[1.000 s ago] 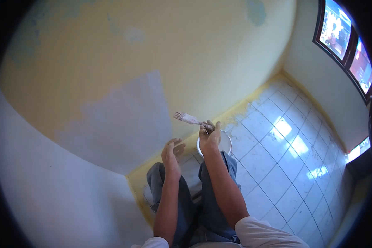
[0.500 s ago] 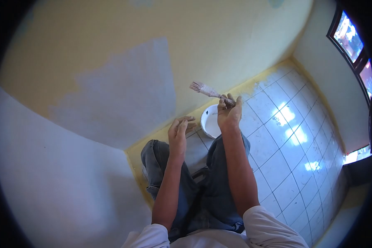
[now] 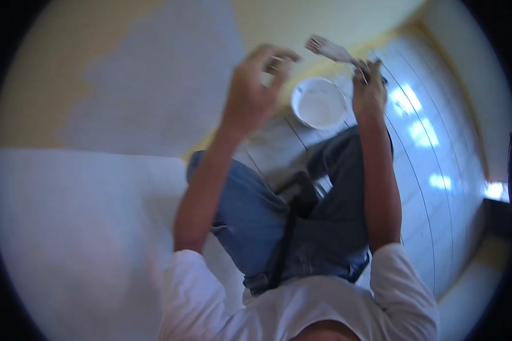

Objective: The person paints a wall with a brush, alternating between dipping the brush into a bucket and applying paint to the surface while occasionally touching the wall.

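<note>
A paintbrush [image 3: 331, 49] with whitish, clumped bristles is in my right hand [image 3: 370, 94]. My fingers are closed around its handle, and the bristles point up and to the left. Below and between my hands, a white bucket [image 3: 299, 108] of white paint stands on the floor. My left hand [image 3: 254, 91] is raised left of the bucket, blurred by motion. Its fingers are bent with a gap between them and the thumb, and I make out nothing held there.
Ahead is a yellow wall [image 3: 301, 23] with a pale patch [image 3: 165, 85]. A whiter wall [image 3: 68, 227] meets it on the left. Glossy white floor tiles [image 3: 415, 170] stretch to the right, where a dark object [image 3: 499, 219] sits near the edge. My bent knees flank the bucket.
My view has tilted down, so the bucket shows more fully. My left hand has risen away from my knee. The brush stays in my right hand, now further right of the bucket.
</note>
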`<state>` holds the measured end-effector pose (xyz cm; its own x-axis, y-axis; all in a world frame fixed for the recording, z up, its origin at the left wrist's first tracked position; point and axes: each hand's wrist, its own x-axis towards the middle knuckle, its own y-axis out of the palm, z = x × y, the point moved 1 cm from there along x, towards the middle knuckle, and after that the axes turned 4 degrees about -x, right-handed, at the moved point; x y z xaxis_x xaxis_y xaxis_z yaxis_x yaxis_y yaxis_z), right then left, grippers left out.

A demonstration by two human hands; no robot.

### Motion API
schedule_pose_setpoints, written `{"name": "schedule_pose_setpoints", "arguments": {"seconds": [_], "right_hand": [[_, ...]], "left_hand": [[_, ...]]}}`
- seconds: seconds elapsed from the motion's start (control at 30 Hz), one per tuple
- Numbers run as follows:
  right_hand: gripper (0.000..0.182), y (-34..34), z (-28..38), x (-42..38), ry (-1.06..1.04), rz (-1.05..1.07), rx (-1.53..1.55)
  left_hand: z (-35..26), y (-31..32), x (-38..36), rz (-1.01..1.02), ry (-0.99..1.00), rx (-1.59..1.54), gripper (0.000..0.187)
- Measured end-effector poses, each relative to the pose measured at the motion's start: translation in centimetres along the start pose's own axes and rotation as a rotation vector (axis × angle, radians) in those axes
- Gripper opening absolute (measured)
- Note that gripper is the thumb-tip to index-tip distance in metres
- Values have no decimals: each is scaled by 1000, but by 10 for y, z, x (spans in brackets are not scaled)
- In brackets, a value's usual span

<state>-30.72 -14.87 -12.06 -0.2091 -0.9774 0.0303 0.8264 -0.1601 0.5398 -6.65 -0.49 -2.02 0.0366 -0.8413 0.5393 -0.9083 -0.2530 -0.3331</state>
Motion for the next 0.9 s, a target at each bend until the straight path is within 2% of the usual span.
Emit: {"name": "schedule_pose_setpoints", "arguments": {"seconds": [0.03,0.07,0.1,0.13,0.2,0.23,0.3,0.33,0.4,0.43,0.5,0.53,0.6,0.8,0.9], "right_hand": [[40,-5,0,-7,-57,4,-90],[37,13,4,-22,-11,-52,-21],[31,4,8,-15,-129,16,-120],[29,-1,11,-2,-218,8,-321],[30,-1,17,8,-250,94,-572],[32,-5,3,17,-242,128,-672],[35,-14,-32,44,-260,187,-910],[37,-22,-52,57,-232,209,-869],[36,-38,-94,63,-95,187,-1028],[35,-52,-120,67,-194,181,-1120],[33,-85,-171,74,-391,172,-1298],[32,-94,-187,74,-331,168,-1336],[29,-113,-213,70,-205,149,-1411],[22,-150,-270,58,-23,221,-1311],[22,-160,-295,54,-33,221,-1329]], "left_hand": [[28,-1,-7,-7,-103,-166,25],[63,-3,-20,-15,-204,-324,26],[83,18,-22,-39,-293,-460,28],[99,41,-19,-54,-330,-435,29],[108,67,-29,-103,-425,-360,32],[98,70,-27,-39,-507,-392,32],[98,81,-17,39,-507,-378,31],[95,86,-6,76,-498,-365,30],[92,83,-3,114,-514,-223,27],[88,80,-5,130,-529,-153,26],[77,73,-2,194,-439,68,24],[73,69,-2,232,-396,181,22],[69,64,-2,258,-359,199,21],[78,51,-10,275,-421,168,19],[101,42,-20,232,-465,187,18]]}}
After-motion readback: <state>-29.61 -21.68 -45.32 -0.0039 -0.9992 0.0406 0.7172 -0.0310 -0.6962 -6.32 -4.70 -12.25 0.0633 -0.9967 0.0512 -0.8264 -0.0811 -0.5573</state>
